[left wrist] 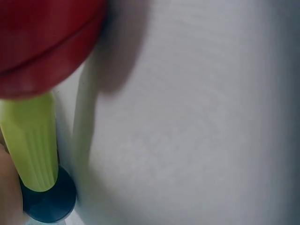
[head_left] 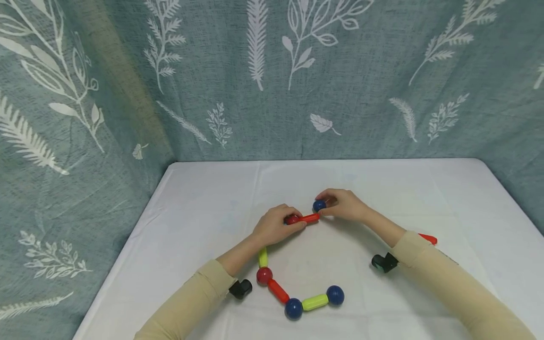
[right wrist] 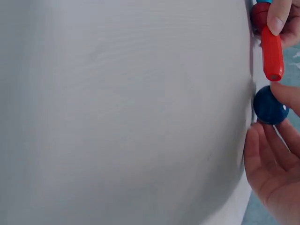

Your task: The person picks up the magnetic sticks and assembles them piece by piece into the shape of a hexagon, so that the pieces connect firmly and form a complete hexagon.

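My left hand (head_left: 278, 224) grips a red ball (head_left: 292, 219) with a red rod (head_left: 310, 218) attached, the rod pointing right. Between thumb and fingers, my right hand (head_left: 344, 205) pinches a dark blue ball (head_left: 319, 206) near the rod's free end. In the right wrist view a small gap separates the blue ball (right wrist: 270, 105) from the red rod (right wrist: 273, 56). Nearer me, a chain joins a yellow-green rod (head_left: 263, 257), a red ball (head_left: 264, 276), a red rod (head_left: 278, 290), a blue ball (head_left: 293, 309), another yellow-green rod (head_left: 315, 302) and a blue ball (head_left: 335, 295). The left hand hides the chain's far part.
Another red piece (head_left: 428, 239) lies partly behind the right sleeve (head_left: 446, 278). Black wrist cameras (head_left: 240, 289) stick out from both cuffs. The white-covered table (head_left: 212, 198) ends at a green patterned curtain (head_left: 272, 118) behind and to the left.
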The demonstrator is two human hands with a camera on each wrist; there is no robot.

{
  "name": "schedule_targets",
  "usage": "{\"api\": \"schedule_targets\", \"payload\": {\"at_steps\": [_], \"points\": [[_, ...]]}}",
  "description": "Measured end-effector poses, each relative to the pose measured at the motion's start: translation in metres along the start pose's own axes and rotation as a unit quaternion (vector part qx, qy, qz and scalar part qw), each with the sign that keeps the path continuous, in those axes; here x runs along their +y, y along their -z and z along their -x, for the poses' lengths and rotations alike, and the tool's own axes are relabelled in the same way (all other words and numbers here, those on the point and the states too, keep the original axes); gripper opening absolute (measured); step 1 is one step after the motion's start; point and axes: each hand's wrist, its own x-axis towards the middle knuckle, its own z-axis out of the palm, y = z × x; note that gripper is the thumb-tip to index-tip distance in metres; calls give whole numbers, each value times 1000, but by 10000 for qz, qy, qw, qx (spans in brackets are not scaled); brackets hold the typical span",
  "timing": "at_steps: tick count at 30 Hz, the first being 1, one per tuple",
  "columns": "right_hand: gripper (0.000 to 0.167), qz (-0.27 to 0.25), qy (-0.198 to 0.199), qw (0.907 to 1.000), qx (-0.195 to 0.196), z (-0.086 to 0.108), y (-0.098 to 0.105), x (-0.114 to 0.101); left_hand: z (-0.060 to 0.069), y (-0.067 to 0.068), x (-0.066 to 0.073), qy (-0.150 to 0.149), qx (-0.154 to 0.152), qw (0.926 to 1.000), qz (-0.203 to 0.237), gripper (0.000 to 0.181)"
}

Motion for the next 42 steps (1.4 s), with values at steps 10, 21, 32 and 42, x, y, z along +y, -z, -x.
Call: {"api": "schedule_targets", "payload": {"at_steps": [10, 21, 32, 42], "points": [[37, 3, 272, 9996, -111, 20, 3, 10, -1, 0, -2, 162, -54, 9998, 39, 25], [37, -144, 343, 9993, -94, 23, 1, 11, -5, 1, 2, 92, -120, 9999, -47, 23], [38, -168, 438, 9988, -108, 24, 0, 12, -33, 14, 27, -506, -1191, 9862, -1031, 37], [32, 682, 181, 9973, 207, 78, 44, 27, -45, 9, 30, -810, -1812, 9776, -698, 48]]}}
